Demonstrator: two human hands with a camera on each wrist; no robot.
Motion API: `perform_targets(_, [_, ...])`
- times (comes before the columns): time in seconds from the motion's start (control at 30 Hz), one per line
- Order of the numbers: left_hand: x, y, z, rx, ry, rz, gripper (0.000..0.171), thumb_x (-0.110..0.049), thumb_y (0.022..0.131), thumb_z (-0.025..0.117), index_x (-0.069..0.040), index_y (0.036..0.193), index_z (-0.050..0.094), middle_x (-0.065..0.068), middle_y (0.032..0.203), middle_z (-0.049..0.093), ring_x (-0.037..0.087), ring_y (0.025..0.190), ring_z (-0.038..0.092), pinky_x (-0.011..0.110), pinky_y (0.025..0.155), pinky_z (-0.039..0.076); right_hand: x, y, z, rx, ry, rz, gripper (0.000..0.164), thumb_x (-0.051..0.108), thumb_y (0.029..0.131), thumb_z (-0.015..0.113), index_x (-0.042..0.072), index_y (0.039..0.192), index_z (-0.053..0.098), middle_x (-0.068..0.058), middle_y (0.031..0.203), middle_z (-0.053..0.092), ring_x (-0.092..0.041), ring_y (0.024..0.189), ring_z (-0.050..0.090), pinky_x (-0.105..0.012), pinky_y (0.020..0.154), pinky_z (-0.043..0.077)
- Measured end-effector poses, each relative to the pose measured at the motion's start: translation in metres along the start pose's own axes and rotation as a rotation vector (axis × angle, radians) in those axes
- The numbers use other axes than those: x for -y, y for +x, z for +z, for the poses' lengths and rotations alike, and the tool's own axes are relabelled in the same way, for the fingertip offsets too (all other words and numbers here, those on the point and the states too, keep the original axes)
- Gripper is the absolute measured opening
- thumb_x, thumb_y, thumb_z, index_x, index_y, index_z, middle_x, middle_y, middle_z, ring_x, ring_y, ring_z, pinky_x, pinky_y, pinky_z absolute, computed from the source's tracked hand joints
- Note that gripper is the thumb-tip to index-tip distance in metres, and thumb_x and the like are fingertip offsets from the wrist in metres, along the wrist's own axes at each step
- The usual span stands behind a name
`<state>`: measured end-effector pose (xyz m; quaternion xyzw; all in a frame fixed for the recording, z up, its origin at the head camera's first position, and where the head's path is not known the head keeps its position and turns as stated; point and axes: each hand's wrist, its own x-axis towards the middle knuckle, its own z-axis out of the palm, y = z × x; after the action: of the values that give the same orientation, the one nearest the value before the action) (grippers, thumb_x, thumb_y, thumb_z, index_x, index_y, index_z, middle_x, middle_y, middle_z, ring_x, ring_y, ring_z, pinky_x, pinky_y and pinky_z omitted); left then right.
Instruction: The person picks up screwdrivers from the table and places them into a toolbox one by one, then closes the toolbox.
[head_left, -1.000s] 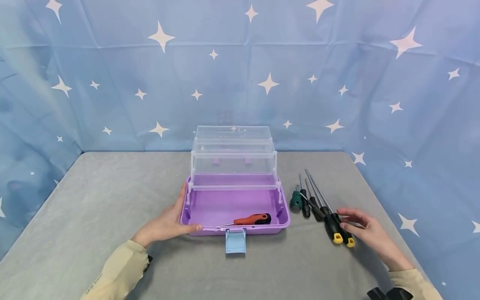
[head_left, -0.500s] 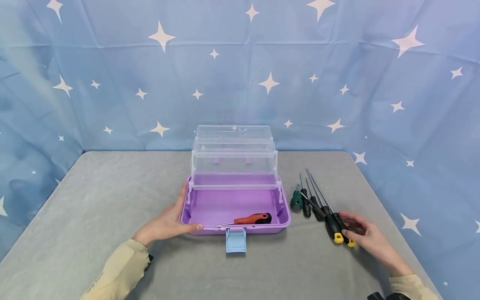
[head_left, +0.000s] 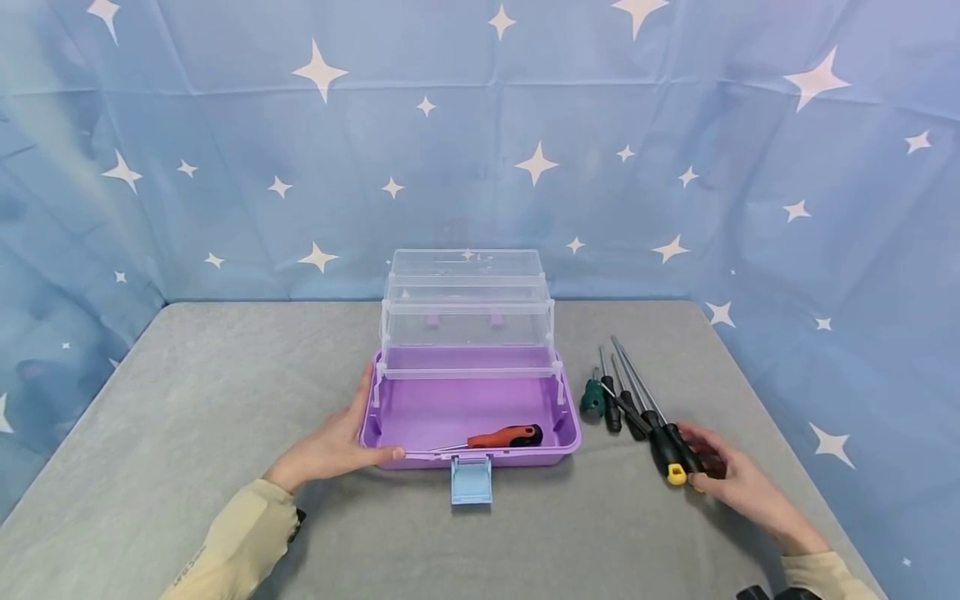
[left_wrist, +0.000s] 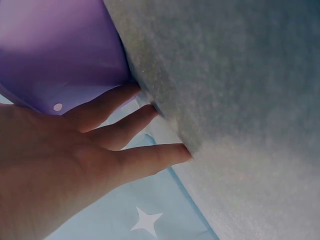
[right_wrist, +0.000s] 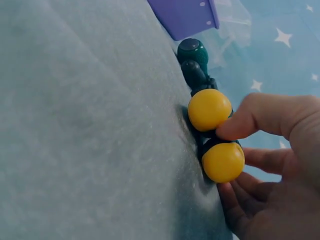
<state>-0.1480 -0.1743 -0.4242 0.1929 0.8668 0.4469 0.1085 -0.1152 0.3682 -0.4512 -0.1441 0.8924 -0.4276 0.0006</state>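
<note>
My left hand (head_left: 333, 446) rests against the left front corner of an open purple toolbox (head_left: 471, 460), thumb along the front rim. Its outer fingers (left_wrist: 122, 132) lie straight beside the purple wall in the left wrist view. Inside the box, along the front, lies an orange-and-black screwdriver (head_left: 502, 437). At right, my right hand (head_left: 750, 493) pinches the outermost black screwdriver (head_left: 684, 450) by its yellow-ended handle. In the right wrist view the thumb (right_wrist: 235, 126) sits between two yellow handle ends, fingers on the other side. Another yellow-ended screwdriver (head_left: 666, 457) lies right beside it.
Left of these lie several more black-handled screwdrivers (head_left: 611, 408) and a stubby green one (head_left: 592, 402). Clear folding trays (head_left: 468, 337) and a lid stand raised over the box's rear. A pale blue latch (head_left: 471, 483) hangs in front. A starry blue cloth (head_left: 480, 167) backs the grey table (head_left: 225, 375).
My right hand has moved slightly in onto the outermost screwdriver, its thumb and fingers closing around the handle. My left hand and the toolbox have stayed where they were.
</note>
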Motion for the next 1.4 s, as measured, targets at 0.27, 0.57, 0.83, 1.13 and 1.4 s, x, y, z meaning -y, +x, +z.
perform_targets(0.27, [-0.001,-0.001,0.000,-0.001,-0.005,-0.003,0.125,-0.036,0.077,0.081,-0.015,0.153,-0.018,0.030,0.154,0.012,0.050,0.132,0.030,0.065,0.102,0.027,-0.001,-0.001,0.005,-0.018,-0.123,-0.103,0.074,-0.015,0.068,0.072,-0.013,0.134,0.040,-0.026,0.117,0.052,0.005,0.099,0.045,-0.011,0.076,0.039])
perform_targets(0.57, [-0.001,-0.001,-0.001,-0.003,0.021,-0.015,0.125,-0.038,0.077,0.080,-0.014,0.153,-0.016,0.032,0.151,0.020,0.050,0.128,0.037,0.065,0.100,0.031,0.001,0.000,0.006,-0.063,-0.164,-0.036,0.062,-0.011,0.076,0.071,-0.013,0.133,0.046,-0.025,0.116,0.057,0.003,0.097,0.048,-0.013,0.073,0.041])
perform_targets(0.83, [0.000,-0.001,-0.001,-0.003,0.026,-0.015,0.125,-0.039,0.077,0.080,-0.014,0.153,-0.017,0.032,0.151,0.020,0.050,0.128,0.037,0.065,0.100,0.031,0.005,0.001,0.009,-0.127,-0.173,0.060,0.049,-0.005,0.080,0.072,-0.014,0.125,0.054,-0.017,0.101,0.061,0.002,0.084,0.050,-0.018,0.063,0.045])
perform_targets(1.13, [0.000,-0.001,-0.001,-0.006,0.024,0.006,0.125,-0.037,0.078,0.080,-0.014,0.153,-0.017,0.032,0.152,0.019,0.049,0.129,0.037,0.064,0.101,0.031,0.006,0.001,0.011,-0.162,-0.145,0.128,0.042,0.000,0.085,0.070,-0.013,0.123,0.057,-0.024,0.101,0.063,0.002,0.075,0.054,-0.021,0.057,0.048])
perform_targets(1.4, [0.000,0.000,-0.001,-0.004,0.015,-0.005,0.125,-0.037,0.078,0.080,-0.018,0.153,-0.017,0.030,0.153,0.018,0.049,0.130,0.036,0.065,0.100,0.031,0.008,0.000,0.011,-0.291,-0.051,0.291,0.044,0.014,0.091,0.068,-0.011,0.126,0.057,-0.002,0.101,0.066,0.005,0.072,0.052,-0.019,0.053,0.045])
